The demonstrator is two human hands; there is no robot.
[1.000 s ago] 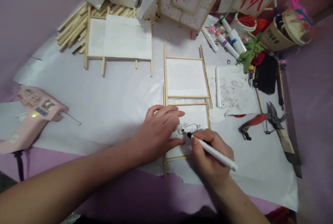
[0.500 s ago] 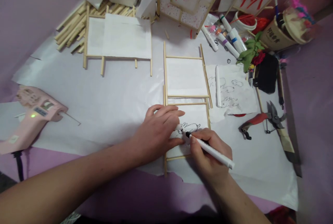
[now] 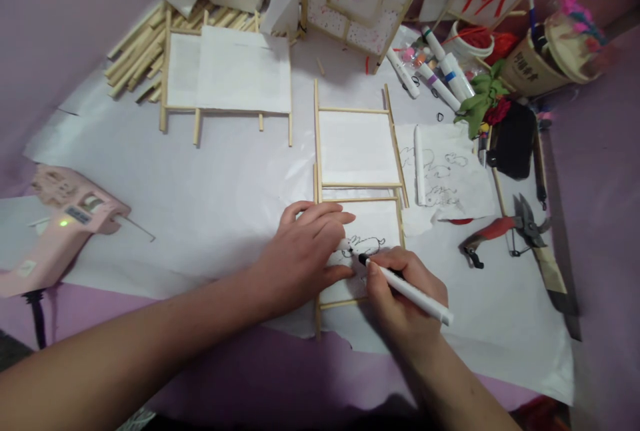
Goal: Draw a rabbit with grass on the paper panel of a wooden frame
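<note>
My right hand (image 3: 403, 324) grips a white marker (image 3: 421, 299) whose black tip end points at an animal-like line drawing (image 3: 370, 244). The drawing is in black on the white paper panel (image 3: 363, 216), which is framed with thin wooden sticks and lies flat. My left hand (image 3: 310, 254) rests on the left part of this panel, fingers stretched out, thumb apart, holding nothing. Part of the drawing and the panel's left side are hidden under it. Directly above lies a second stick-framed paper panel (image 3: 357, 147), blank.
A pink hot glue gun (image 3: 65, 224) sits at left. Wooden sticks (image 3: 135, 57) and another framed panel (image 3: 245, 71) lie behind. At right are a sketch sheet (image 3: 465, 187) with a capped marker (image 3: 419, 164), red-handled pruning shears (image 3: 493, 231), several markers (image 3: 453, 81) and a paper cup (image 3: 530, 64).
The marker and my right hand have shifted very slightly to the right and down. My left hand stays in place on the panel.
</note>
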